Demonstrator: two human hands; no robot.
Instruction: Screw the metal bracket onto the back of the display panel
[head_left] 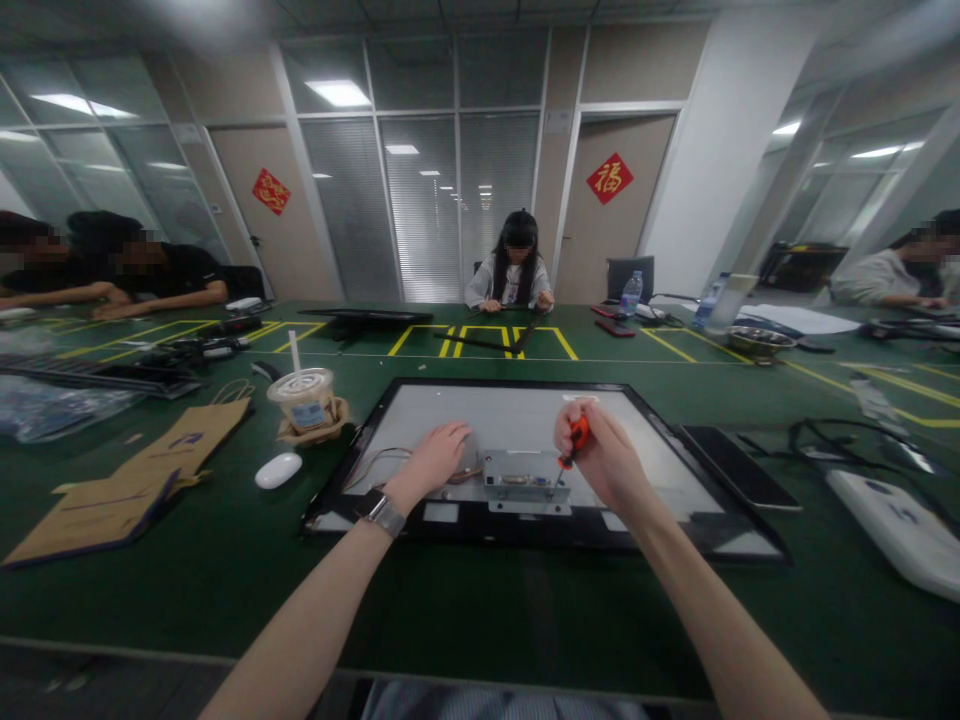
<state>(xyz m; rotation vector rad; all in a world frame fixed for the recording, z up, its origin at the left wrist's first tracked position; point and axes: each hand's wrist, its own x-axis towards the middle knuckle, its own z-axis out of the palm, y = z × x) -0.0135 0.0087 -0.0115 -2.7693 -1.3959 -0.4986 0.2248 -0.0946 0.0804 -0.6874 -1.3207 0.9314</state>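
A flat display panel (510,405) with a black frame lies face down on the green table before me. Near its close edge sits a metal bracket (525,463) with a circuit board and connector ports. My right hand (609,455) grips a screwdriver (578,432) with an orange and black handle, its shaft slanting down to the bracket's right end. Whether the tip sits in a screw is too small to tell. Left of the bracket, my left hand (439,455) rests on the panel with fingers stretched out. Thin wires (375,458) run beside it, partly hidden by the hand.
Left of the panel are a drink cup (304,400) with a straw, a white mouse (278,470) and paper bags (142,470). A dark phone (735,465) and a white device (896,525) lie right. A person (517,265) sits opposite; others sit at both sides.
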